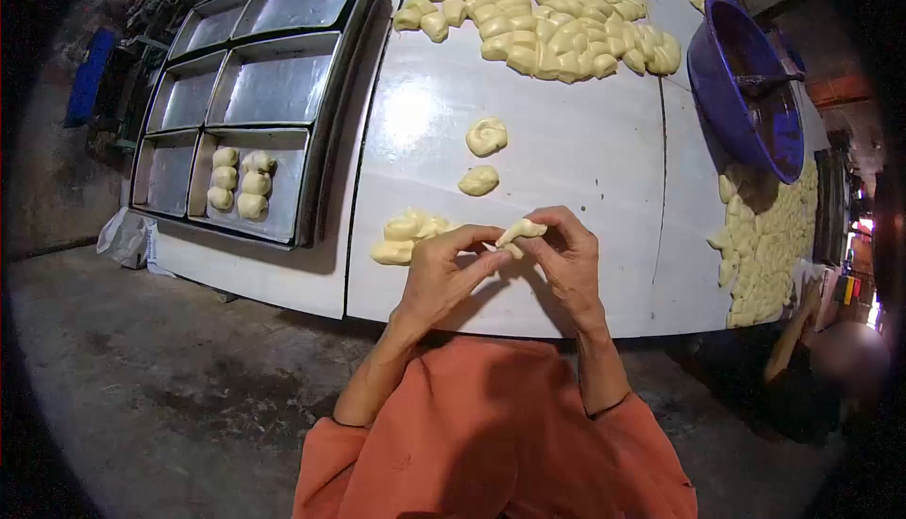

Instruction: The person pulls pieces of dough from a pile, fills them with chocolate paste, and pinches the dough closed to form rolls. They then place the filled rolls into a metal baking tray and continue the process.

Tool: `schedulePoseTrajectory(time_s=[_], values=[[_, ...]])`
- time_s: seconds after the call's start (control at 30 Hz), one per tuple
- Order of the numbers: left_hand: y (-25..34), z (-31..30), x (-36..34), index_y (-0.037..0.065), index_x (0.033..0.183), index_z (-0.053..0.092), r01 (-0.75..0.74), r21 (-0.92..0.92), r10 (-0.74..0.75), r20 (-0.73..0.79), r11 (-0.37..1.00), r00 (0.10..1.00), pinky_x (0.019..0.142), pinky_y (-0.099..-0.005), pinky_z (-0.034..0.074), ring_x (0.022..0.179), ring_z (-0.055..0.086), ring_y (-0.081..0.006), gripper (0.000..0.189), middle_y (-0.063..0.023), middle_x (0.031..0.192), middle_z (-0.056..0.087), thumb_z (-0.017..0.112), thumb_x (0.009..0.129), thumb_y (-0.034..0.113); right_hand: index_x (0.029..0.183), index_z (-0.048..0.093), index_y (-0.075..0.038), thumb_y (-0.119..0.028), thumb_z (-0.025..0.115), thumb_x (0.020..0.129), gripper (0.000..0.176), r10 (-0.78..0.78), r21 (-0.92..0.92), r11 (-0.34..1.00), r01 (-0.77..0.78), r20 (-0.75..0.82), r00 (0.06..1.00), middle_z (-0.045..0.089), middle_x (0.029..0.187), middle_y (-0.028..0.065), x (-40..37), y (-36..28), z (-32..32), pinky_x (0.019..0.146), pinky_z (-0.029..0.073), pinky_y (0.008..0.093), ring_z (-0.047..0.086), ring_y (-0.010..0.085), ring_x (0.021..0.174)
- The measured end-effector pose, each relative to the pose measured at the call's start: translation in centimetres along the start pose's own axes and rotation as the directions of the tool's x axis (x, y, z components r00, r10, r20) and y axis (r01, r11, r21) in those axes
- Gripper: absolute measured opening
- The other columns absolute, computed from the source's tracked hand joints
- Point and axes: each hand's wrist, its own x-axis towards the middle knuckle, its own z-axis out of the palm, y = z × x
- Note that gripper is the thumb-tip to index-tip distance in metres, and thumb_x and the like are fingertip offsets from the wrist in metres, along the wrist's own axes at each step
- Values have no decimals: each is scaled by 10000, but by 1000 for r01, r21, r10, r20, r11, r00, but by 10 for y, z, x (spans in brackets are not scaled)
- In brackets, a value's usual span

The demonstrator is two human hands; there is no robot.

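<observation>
My left hand (448, 269) and my right hand (570, 259) meet above the near edge of the white table (415, 151). Between their fingertips they pinch one piece of pale yellow dough (521, 232), stretched and folded over. Left of my left hand, some dough pieces (413, 226) lie clustered on the table, partly behind that hand. Farther out are a flattened dough piece (478, 180) and a rounder, curled one (487, 137), lying apart from each other.
At left, a metal pan with several compartments (316, 170) holds two rows of dough balls (254, 184) in one compartment. Cut dough (557, 28) covers the far table. A purple basin (703, 66) stands at right, near more dough (764, 255) and another person (797, 340).
</observation>
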Motion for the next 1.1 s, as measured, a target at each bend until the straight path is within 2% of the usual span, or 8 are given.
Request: schedulePoseTrajectory(time_s=[0.1,0.23,0.3,0.33,0.53,0.73,0.97,1.1], values=[[-8,4,3,-2,1133,703,-31,-38,30,-30,999,999,808,-309,567,907,698,-165,319,-107,993,739,781,868,158,1103,650,7,-35,633,921,188,4,-15,1000,-4,24,1000,711,969,90,-2,-8,-3,771,565,284,672,137,873],[4,5,10,16,1215,673,-193,206,222,-130,959,966,901,-318,537,996,683,-205,398,-114,1127,692,783,871,183,1123,660,5,-39,622,933,198,-62,26,998,61,46,997,699,1051,106,0,-9,-2,802,568,299,676,160,925],[-4,7,11,-3,1197,677,16,-199,-23,-32,980,999,876,-300,546,984,687,-183,349,-116,1108,703,752,901,167,1123,670,5,-49,623,939,197,-100,102,990,96,38,994,684,1128,127,1,-7,0,825,569,311,678,182,968],[-6,7,11,-12,1188,679,136,-383,-127,50,914,991,863,-290,550,978,688,-173,326,-117,1099,709,736,916,158,1123,685,-19,-42,636,931,200,-153,-54,986,156,60,986,635,1227,154,6,-7,-3,834,571,314,673,201,1012],[1,10,9,-34,1154,696,64,-273,-66,0,960,998,820,-265,559,906,690,-128,259,-100,997,742,687,951,127,1076,630,-18,-35,653,933,146,-255,-11,967,255,-54,965,617,1071,99,14,15,-1,736,566,278,658,148,905],[-7,15,11,-12,1112,679,227,-560,-262,18,797,965,670,-197,488,752,605,-36,262,-28,857,709,744,912,145,1103,564,-39,-106,674,959,193,13,495,866,-64,105,994,661,1062,90,9,10,2,795,550,275,645,146,923],[2,12,16,23,1122,719,-92,94,108,-185,991,977,646,-235,505,703,597,-93,329,-47,870,656,812,832,147,1093,563,-39,-131,677,959,199,28,595,792,-135,186,982,669,1087,111,17,21,1,869,556,311,646,175,1017],[2,10,13,42,1136,737,-84,74,98,-211,994,973,639,-256,514,725,622,-123,315,-75,887,675,791,845,148,1118,560,-34,-119,662,967,201,58,559,812,-168,210,976,655,1077,98,22,16,4,855,565,294,654,172,996]])
